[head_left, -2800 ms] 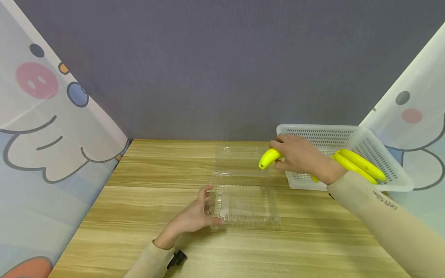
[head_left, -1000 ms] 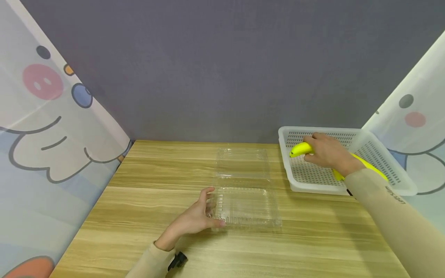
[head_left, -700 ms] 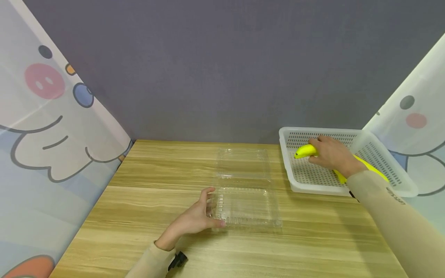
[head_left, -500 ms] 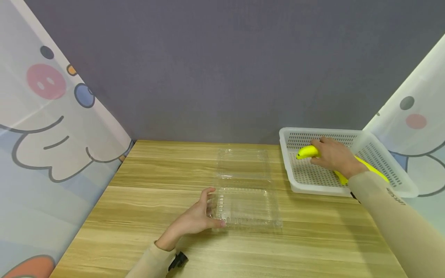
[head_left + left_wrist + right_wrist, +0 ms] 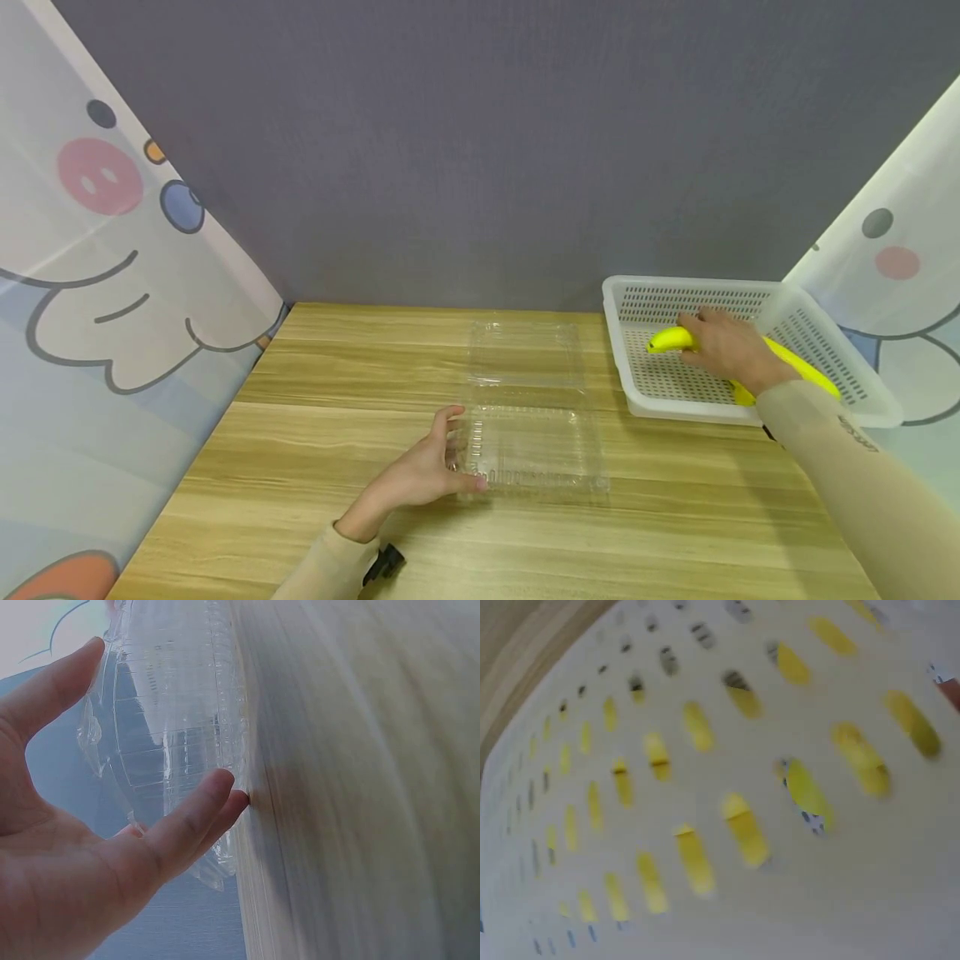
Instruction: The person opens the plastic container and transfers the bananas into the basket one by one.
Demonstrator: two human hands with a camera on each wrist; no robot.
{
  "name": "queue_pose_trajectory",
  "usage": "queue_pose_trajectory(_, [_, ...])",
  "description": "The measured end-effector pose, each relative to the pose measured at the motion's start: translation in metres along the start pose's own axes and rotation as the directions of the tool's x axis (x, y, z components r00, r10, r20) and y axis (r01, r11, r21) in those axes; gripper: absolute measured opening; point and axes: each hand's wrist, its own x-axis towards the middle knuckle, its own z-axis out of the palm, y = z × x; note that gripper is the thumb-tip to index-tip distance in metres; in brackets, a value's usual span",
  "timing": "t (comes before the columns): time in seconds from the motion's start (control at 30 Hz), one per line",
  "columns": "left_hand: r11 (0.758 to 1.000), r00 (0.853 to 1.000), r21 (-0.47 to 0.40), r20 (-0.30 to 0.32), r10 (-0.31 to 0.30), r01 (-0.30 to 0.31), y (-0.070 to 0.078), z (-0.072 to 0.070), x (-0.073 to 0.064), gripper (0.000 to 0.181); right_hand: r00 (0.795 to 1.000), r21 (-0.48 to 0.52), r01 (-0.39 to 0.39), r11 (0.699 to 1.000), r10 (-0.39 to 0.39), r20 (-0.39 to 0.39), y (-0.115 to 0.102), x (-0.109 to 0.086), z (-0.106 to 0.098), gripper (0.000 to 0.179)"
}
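Note:
Inside the white basket (image 5: 622, 350) at the right, my right hand (image 5: 731, 350) grips a yellow banana (image 5: 672, 339), whose dark-tipped end sticks out to the left. More banana (image 5: 806, 371) lies under and behind that hand, partly hidden by the wrist. The slotted basket wall (image 5: 705, 780) fills the right wrist view, yellow showing through the slots. My left hand (image 5: 420, 471) rests at the left side of a clear plastic clamshell box (image 5: 532, 446), its lid (image 5: 525, 354) folded back flat. In the left wrist view, the fairly straight fingers (image 5: 191, 817) and thumb touch the box's side and rim.
The wood-grain table (image 5: 315, 375) carries the box in the middle and the basket at the back right. A grey panel (image 5: 450, 167) rises behind, with printed cartoon sheets (image 5: 97, 275) on both sides.
My right hand has moved right with the banana, from beside the box's lid back over the basket, then sunk slightly lower into it. The left hand and the box stay put.

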Motion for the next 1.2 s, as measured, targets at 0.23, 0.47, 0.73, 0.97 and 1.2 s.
queue_pose_trajectory(0.23, [1.000,1.000,-0.007,0.005,0.000,0.000,-0.002,0.000,0.000,0.112,1.000,0.000,0.008,1.000,-0.008,-0.010,0.003,-0.004,0.009,0.042])
queue_pose_trajectory(0.47, [1.000,1.000,-0.008,0.006,0.000,0.000,0.000,0.000,0.000,0.113,1.000,0.007,0.023,1.000,-0.024,0.007,0.005,-0.005,0.017,0.037])
queue_pose_trajectory(0.73, [1.000,1.000,0.002,0.005,0.005,-0.005,0.000,0.001,0.000,0.113,0.998,0.032,-0.004,0.999,0.002,0.066,0.001,-0.006,0.022,0.042])
queue_pose_trajectory(0.97, [1.000,1.000,-0.007,0.006,0.005,-0.005,0.000,0.001,0.000,0.112,0.997,0.062,-0.019,0.998,0.014,0.078,-0.003,-0.007,0.022,0.045])
queue_pose_trajectory(1.2, [1.000,1.000,-0.018,0.009,0.003,-0.003,-0.001,0.001,0.000,0.113,0.996,0.078,-0.036,0.996,0.030,0.081,-0.005,-0.008,0.020,0.047])
